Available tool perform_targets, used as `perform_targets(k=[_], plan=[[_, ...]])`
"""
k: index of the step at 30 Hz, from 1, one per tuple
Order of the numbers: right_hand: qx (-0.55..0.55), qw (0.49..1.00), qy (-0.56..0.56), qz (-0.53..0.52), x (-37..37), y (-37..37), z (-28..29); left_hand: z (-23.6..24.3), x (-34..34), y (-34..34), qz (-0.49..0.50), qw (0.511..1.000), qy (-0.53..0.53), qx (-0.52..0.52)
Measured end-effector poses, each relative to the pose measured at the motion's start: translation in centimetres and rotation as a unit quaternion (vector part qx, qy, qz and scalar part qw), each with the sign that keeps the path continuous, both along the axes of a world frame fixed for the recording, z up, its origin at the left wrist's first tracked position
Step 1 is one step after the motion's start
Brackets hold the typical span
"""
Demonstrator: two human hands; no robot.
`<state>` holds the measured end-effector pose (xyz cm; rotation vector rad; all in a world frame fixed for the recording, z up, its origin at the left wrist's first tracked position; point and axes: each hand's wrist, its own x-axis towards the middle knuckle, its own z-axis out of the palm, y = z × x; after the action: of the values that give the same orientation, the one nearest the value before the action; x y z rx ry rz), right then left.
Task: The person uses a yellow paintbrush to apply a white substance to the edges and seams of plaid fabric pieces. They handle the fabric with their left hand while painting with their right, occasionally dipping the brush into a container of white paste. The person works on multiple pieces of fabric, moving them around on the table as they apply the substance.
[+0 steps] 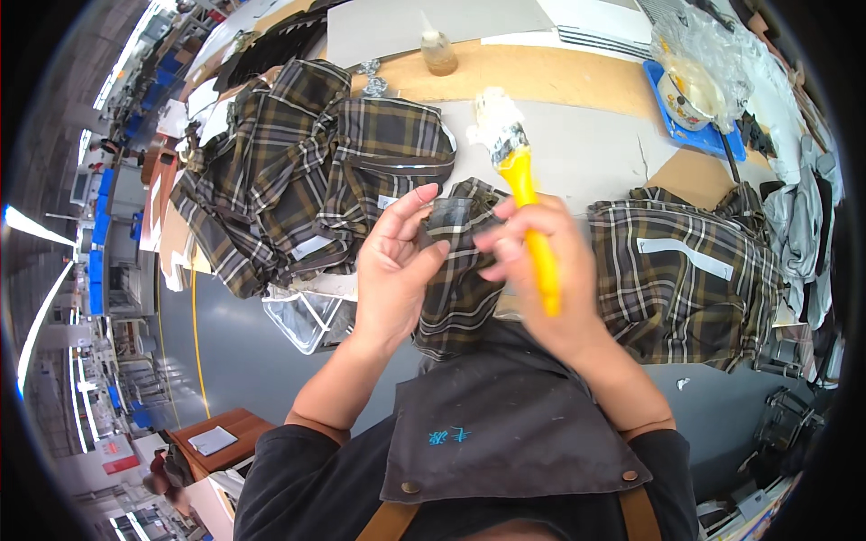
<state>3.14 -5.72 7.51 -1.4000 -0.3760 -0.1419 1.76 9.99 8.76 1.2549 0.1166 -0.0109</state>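
My right hand (541,252) grips a brush (528,180) with a yellow handle and creamy white paste thick on its bristles, held upright over the work; the hand looks slightly blurred. My left hand (406,261) has its fingers curved and apart at the left edge of a middle plaid piece (456,307), which has a grey patch (451,213) near its top; whether it touches the cloth is unclear. A heap of dark olive plaid cloth (271,180) lies at the left, and more plaid cloth (667,298) with a white curved strip (686,252) lies at the right.
On the worktable (577,144) stand a cloudy bottle (439,56) at the back and a blue tray (726,144) holding a bowl (681,95) beside crumpled plastic. Grey garments (803,243) are at the far right. A small brown table (221,419) stands low at the left.
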Motion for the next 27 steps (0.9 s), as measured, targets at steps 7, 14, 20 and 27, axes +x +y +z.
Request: perform_targets(k=[7,14,20,27], plan=[[0.041,0.993,-0.107,0.018,-1.3,4.1,-1.4,1.4,-2.8,0.4,0.069,0.987,-0.055,-0.134],[0.163,0.962,-0.062,0.208,-1.8,3.7,1.4,4.9,-2.2,4.5,-0.035,0.933,-0.263,0.241],[0.252,0.941,-0.003,0.225,-0.7,1.6,1.2,4.0,-1.6,3.7,-0.124,0.944,-0.164,0.259],[0.06,0.997,-0.043,-0.001,0.5,-1.4,-2.7,0.5,0.4,-0.5,-0.009,0.957,-0.126,0.262]])
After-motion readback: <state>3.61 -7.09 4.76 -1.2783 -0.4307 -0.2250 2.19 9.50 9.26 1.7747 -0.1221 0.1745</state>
